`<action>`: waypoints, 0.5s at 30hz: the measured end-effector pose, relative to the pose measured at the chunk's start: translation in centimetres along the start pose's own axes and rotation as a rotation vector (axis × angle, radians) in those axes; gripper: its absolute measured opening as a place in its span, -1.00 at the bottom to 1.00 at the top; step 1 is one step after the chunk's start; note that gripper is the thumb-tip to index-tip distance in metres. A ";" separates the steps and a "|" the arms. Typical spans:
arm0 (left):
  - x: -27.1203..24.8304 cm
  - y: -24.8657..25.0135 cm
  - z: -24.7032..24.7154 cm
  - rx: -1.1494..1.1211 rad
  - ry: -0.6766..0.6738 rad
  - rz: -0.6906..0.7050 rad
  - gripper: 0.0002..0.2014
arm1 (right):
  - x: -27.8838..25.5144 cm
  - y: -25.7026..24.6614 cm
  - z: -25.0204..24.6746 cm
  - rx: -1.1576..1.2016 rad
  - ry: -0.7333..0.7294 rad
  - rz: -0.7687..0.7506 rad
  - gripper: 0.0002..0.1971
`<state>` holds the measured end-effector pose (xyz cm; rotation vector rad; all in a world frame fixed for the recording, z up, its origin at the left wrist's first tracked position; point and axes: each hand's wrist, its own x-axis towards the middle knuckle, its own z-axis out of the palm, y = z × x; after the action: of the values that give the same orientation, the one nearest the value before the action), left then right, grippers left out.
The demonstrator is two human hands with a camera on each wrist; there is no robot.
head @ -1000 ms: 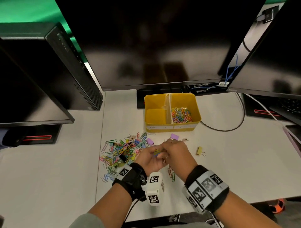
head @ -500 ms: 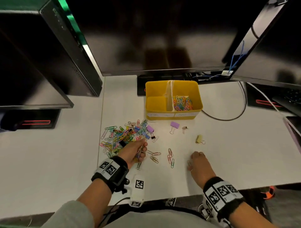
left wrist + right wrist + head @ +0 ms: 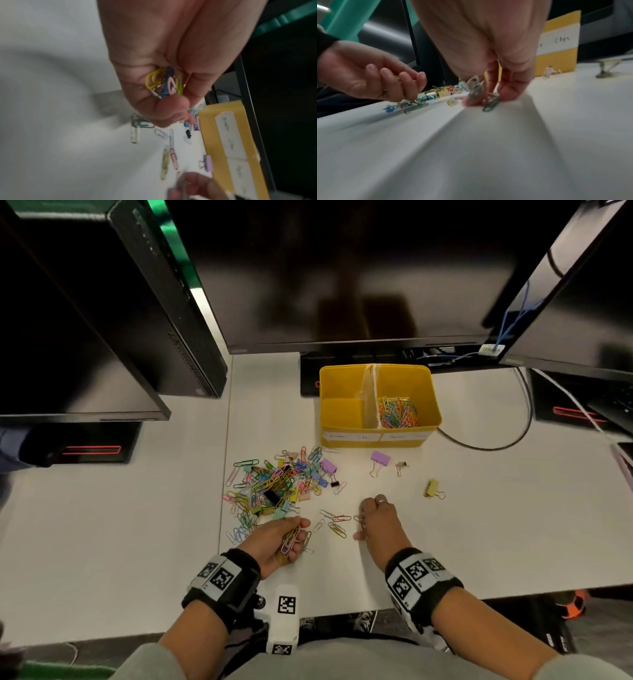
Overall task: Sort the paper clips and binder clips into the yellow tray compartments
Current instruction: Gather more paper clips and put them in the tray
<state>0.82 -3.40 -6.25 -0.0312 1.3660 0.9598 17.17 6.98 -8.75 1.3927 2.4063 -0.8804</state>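
The yellow tray [image 3: 432, 392] stands at the back of the white desk; its right compartment holds coloured paper clips [image 3: 397, 412], and its left one shows only bare floor. A mixed pile of paper and binder clips [image 3: 274, 487] lies in front of it on the left. My left hand [image 3: 294, 537] hovers beside the pile, curled round a bunch of paper clips [image 3: 164, 82]. My right hand [image 3: 361, 525] has its fingertips [image 3: 508, 93] down on the desk, pinching loose paper clips [image 3: 489, 102], with a silver one [image 3: 474, 86] standing up against the thumb.
A purple binder clip [image 3: 380, 458], a small metal one [image 3: 400, 466] and a yellow one [image 3: 432, 488] lie apart, right of the pile. More loose paper clips [image 3: 337, 525] lie between my hands. Dark monitors [image 3: 342, 268] overhang the desk's back; a black cable [image 3: 493, 445] curls right of the tray.
One second ago both hands met above the desk. They then parted, and the right hand has since slid left onto the loose clips. The left still holds its bunch.
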 end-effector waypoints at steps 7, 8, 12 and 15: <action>0.3 -0.9 0.6 0.285 0.137 0.014 -0.72 | 1.7 -0.2 -1.0 -0.114 0.052 -0.090 -0.61; 0.3 -0.8 0.7 0.257 0.131 0.012 -0.72 | 1.9 -0.6 -1.4 -0.143 0.036 -0.105 -0.60; 0.4 0.0 1.0 0.012 0.054 -0.007 -0.67 | 1.2 -2.8 -3.4 0.039 0.066 -0.194 -0.73; 0.0 0.6 1.0 -0.197 -0.054 -0.043 -0.55 | -1.4 -6.3 -4.8 0.232 0.016 -0.286 -0.74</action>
<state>1.27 -2.47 -5.70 -0.1811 1.2131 1.0487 13.10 6.54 -1.84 1.1428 2.6272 -1.2570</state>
